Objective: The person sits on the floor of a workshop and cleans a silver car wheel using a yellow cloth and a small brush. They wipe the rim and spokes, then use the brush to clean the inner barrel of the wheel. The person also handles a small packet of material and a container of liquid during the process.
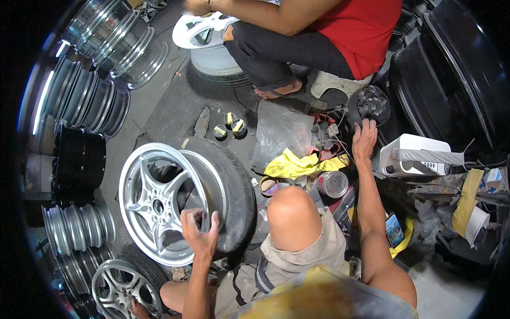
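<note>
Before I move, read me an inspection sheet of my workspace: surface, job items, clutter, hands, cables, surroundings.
Surface: dark, worn floor with scraps.
Job items: silver spoked wheel, overlapping a black tire in view; dark bowl of grey chunks.
Clutter: yellow cloth, clear plastic sheet, round can, three small pots with yellow on top.
Hands: left hand at the silver wheel's right edge, right hand at the bowl's near edge; grip unclear for both.
Cables: thin cords near the white box and below the bowl.
Surroundings: stacked rims at left; person in red top beside another wheel.
</note>
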`<state>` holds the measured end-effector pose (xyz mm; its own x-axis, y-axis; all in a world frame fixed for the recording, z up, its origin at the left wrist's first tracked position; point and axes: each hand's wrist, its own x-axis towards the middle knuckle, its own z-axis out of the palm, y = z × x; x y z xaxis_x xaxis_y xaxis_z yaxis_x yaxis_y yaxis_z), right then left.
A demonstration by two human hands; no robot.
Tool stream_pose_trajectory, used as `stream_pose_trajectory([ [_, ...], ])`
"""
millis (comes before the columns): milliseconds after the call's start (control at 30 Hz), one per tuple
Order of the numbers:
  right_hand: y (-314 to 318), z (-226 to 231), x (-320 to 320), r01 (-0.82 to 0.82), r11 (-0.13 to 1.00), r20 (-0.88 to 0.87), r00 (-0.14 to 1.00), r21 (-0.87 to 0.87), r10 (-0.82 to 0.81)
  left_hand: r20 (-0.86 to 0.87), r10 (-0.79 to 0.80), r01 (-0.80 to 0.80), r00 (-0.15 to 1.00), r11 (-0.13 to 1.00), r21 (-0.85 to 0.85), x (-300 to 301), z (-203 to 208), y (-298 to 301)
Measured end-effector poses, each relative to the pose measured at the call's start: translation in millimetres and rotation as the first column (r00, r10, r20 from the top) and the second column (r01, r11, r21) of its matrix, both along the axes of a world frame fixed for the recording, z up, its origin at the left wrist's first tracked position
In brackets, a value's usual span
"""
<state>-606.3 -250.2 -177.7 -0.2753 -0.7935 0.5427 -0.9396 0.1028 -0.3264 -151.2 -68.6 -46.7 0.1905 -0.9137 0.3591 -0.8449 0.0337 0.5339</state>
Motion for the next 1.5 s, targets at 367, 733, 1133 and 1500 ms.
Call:
stream_pose_trajectory([
  [367,68,74,134,-0.694,0.715,0.108,0.72,0.086,0.685,-0.963,0.235,0.614,0.131,0.743,0.265,-99,-80,-118],
  [733,45,94,198,-0.798,0.573,0.665,0.531,0.186,0.524,-0.921,0.215,0.121,0.324,0.956,0.266,-83,-126,-95],
  [1133,30,82,214,-0.713,0.673,0.951,-0.307,-0.197,-0.047,-0.928,0.083,0.329,0.364,0.92,0.211,-83,-108,-89],
  [1500,30,160,117,-0.501,0.847,0.973,0.043,-0.175,0.226,-0.857,0.33,0.101,0.396,0.912,0.398,-67,-114,-76],
])
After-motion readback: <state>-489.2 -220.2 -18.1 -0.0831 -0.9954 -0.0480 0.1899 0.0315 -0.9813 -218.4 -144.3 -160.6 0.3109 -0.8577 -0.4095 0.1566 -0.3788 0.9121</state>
